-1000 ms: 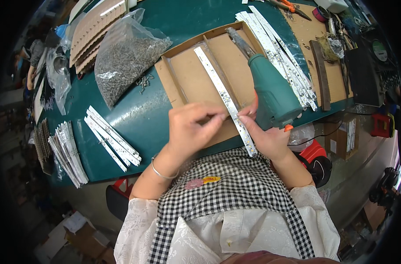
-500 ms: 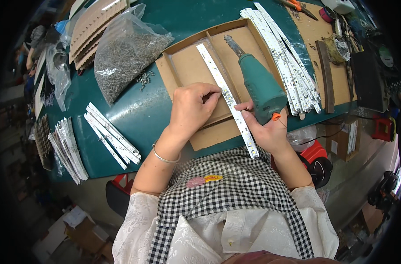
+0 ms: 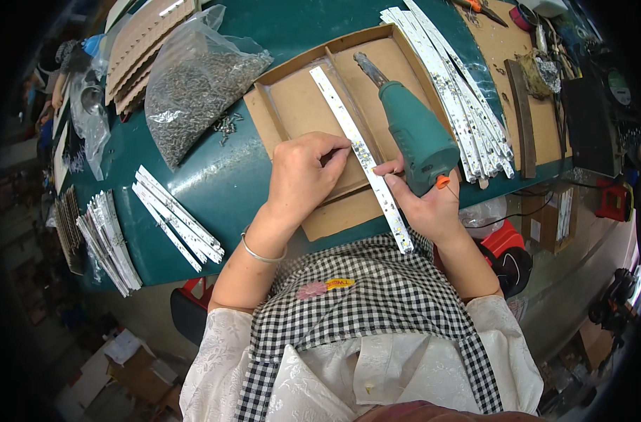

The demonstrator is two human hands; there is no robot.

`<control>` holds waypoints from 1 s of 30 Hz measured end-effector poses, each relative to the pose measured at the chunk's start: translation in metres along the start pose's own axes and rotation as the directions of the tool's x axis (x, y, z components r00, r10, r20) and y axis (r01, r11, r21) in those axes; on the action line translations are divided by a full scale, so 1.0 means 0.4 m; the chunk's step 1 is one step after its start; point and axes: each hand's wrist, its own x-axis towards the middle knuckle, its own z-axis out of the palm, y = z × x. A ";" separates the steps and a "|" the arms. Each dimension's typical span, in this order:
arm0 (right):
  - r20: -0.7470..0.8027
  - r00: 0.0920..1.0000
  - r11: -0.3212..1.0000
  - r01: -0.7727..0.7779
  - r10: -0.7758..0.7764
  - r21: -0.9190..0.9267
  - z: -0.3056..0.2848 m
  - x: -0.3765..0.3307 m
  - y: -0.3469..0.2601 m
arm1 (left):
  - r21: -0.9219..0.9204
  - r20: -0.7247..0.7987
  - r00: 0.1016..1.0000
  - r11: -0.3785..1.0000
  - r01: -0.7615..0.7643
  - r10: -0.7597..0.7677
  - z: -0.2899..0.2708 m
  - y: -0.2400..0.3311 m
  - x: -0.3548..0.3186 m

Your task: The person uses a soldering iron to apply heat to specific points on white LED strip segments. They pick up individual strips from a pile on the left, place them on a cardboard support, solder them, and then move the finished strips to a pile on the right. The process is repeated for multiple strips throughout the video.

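A long white LED strip (image 3: 368, 160) with small parts along it slants over a shallow cardboard box (image 3: 292, 112). My left hand (image 3: 308, 172) is closed, thumb and forefinger pinched at the strip's left edge near its middle. Lower down, my right hand (image 3: 429, 211) grips the strip between thumb and forefinger. A green power tool (image 3: 417, 137) with a metal nose and an orange tail end covers the other right fingers, so whether they hold it is hidden. The strip's near end reaches my checked apron (image 3: 348, 309).
Bundles of similar strips (image 3: 461, 105) lie right of the box, with smaller bundles (image 3: 176, 218) at left. A clear bag of screws (image 3: 201, 91) stands at the back left, loose screws (image 3: 227, 126) beside it. Orange-handled pliers (image 3: 481, 10) lie at the far right.
The whole view has shifted very slightly. Both hands keep their grip on the strip, and the tool stays in nearly the same place.
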 end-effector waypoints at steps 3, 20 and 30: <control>-0.003 1.000 1.000 0.007 -0.007 0.009 0.002 0.000 0.002 | 0.008 -0.005 1.000 1.000 -0.008 0.008 0.003 -0.001 -0.001; 0.027 0.999 0.995 -0.030 0.028 0.090 0.003 0.002 -0.009 | 0.101 -0.015 0.986 0.981 -0.165 0.167 0.011 0.001 -0.007; 0.045 0.996 0.990 -0.078 0.073 0.121 -0.002 -0.001 -0.015 | 0.022 0.013 0.997 0.997 -0.079 0.078 0.003 0.001 0.001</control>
